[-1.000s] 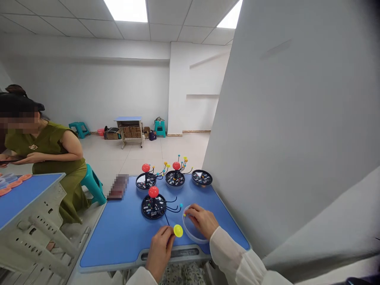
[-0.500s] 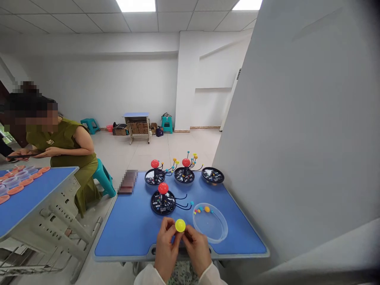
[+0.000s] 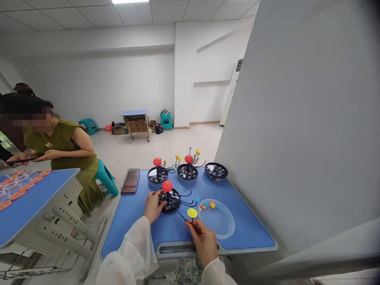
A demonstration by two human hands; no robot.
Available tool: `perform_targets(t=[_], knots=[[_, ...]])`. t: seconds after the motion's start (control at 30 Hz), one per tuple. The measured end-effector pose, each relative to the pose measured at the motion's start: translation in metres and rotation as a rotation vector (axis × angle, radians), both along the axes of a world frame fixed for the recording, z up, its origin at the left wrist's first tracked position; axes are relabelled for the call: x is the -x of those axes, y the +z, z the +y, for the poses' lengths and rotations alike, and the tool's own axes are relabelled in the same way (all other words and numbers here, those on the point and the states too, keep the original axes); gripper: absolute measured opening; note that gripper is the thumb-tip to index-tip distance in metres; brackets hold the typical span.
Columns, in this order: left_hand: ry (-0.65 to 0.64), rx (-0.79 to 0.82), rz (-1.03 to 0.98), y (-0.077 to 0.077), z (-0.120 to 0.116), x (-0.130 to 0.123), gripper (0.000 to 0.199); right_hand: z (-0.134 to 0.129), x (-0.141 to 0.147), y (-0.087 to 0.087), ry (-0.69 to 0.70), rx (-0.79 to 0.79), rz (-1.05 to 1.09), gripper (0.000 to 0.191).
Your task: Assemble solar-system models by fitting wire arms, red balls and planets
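Observation:
My left hand (image 3: pixel 153 206) is closed on the left rim of the near black round base (image 3: pixel 172 206), which carries a red ball (image 3: pixel 167 186) and several bent black arms. With its fingertips pinched, my right hand (image 3: pixel 204 238) holds one black arm of this model near its outer end, just under a yellow ball (image 3: pixel 192 213) with a flat ring. A small blue ball (image 3: pixel 197 200) tips another arm. Right of the model lies a clear round tray (image 3: pixel 231 227) with several small coloured balls along its far side, the biggest an orange one (image 3: pixel 212 205).
Two similar models with red balls (image 3: pixel 157 162) (image 3: pixel 189 159) stand at the table's far edge, beside a black base (image 3: pixel 216 170) without a ball. A blurred dark item (image 3: pixel 130 181) lies far left. A person (image 3: pixel 59 142) sits left; a wall rises right.
My left hand has moved away from my right and taken hold of the near base. The yellow ball is now at the end of a model's arm, with my right hand beneath it.

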State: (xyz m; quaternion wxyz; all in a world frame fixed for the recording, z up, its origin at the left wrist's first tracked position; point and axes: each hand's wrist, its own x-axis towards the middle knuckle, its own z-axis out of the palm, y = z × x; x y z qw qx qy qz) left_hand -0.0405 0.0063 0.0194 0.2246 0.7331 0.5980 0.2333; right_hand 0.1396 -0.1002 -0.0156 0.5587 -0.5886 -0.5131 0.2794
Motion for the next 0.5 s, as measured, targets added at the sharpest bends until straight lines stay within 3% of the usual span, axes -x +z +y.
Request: perform_targets(t=[0.13,0.5], knots=[[-0.055,0.037,0.003,0.002,0.016,-0.005,0.038,0.004,-0.002,0.0,-0.008,-0.008,-0.041,0.039],[-0.135,0.059,-0.013,0.0,0.025,-0.005,0.018,0.009,0.001,-0.007,-0.003,-0.022,-0.03,0.042]])
